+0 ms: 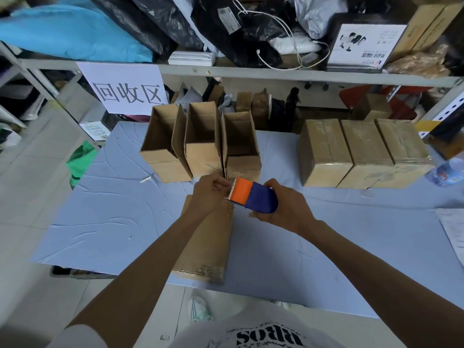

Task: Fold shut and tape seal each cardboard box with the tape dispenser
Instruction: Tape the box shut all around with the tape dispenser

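Head: tape dispenser (253,197) crosswise, apparently leftward

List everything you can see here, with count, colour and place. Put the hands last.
open cardboard boxes: 3, brown, far side of the table, left of centre
sealed cardboard boxes: 3, brown, far side of the table, right
near cardboard box: 1, brown, at the near table edge, under the hands
tape dispenser: 1, orange and blue, above the near box
table: 1, pale blue cover
paper sign: 1, white with black characters, hanging from the shelf
shelf: 1, grey, behind the table
black bags: several, on the shelf
blue bag: 1, on the shelf, left
green bag: 1, on the floor, left
water bottle: 1, clear, right edge
left hand: pinches at the dispenser's toothed edge
right hand: grips the dispenser
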The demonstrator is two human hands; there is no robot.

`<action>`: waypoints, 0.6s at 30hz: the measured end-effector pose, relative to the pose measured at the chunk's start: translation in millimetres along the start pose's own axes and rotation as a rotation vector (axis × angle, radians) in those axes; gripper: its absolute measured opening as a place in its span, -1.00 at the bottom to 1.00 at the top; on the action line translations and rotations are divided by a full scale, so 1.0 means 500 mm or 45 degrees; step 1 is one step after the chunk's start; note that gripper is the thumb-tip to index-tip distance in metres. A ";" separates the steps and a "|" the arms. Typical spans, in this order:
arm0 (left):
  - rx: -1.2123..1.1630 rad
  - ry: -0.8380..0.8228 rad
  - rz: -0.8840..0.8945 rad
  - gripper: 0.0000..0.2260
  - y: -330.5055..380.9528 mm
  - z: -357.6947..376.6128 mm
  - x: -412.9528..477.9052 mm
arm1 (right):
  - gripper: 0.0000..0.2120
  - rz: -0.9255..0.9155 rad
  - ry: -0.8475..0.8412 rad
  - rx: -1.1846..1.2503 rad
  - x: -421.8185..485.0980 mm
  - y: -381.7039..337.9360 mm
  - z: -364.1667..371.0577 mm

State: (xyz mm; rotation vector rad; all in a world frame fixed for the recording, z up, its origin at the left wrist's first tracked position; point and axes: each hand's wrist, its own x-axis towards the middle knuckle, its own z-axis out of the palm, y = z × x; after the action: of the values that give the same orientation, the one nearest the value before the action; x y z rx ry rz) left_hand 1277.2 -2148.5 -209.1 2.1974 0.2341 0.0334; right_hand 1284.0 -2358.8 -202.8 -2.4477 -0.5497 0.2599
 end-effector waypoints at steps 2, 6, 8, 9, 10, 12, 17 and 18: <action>0.012 0.009 -0.057 -0.89 0.001 0.007 0.001 | -0.40 -0.021 0.016 -0.039 0.008 -0.003 -0.003; 0.081 0.045 -0.113 -0.84 0.007 0.007 0.003 | -0.41 -0.046 0.038 -0.048 0.031 -0.006 -0.012; 0.088 0.057 -0.130 -0.84 0.006 0.006 0.004 | -0.42 -0.068 0.004 -0.059 0.040 -0.002 -0.014; 0.103 0.064 -0.154 -0.84 0.006 0.010 0.003 | -0.42 -0.084 -0.018 -0.055 0.044 0.000 -0.014; 0.125 0.076 -0.164 -0.84 0.009 0.014 0.002 | -0.42 -0.101 -0.039 -0.050 0.048 0.001 -0.016; 0.160 0.093 -0.188 -0.83 0.012 0.026 -0.002 | -0.43 -0.108 -0.096 -0.044 0.048 0.003 -0.021; 0.221 0.068 -0.300 -0.82 -0.031 0.024 0.009 | -0.50 -0.034 -0.185 -0.078 0.032 0.037 -0.041; 0.232 0.059 -0.302 -0.82 -0.035 0.023 0.009 | -0.49 -0.037 -0.192 -0.088 0.032 0.040 -0.047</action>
State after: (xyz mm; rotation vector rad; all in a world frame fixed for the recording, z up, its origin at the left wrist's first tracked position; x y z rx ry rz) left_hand 1280.3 -2146.6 -230.4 2.3361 0.5406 -0.0714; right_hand 1312.0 -2378.6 -197.4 -2.4982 -0.6690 0.4229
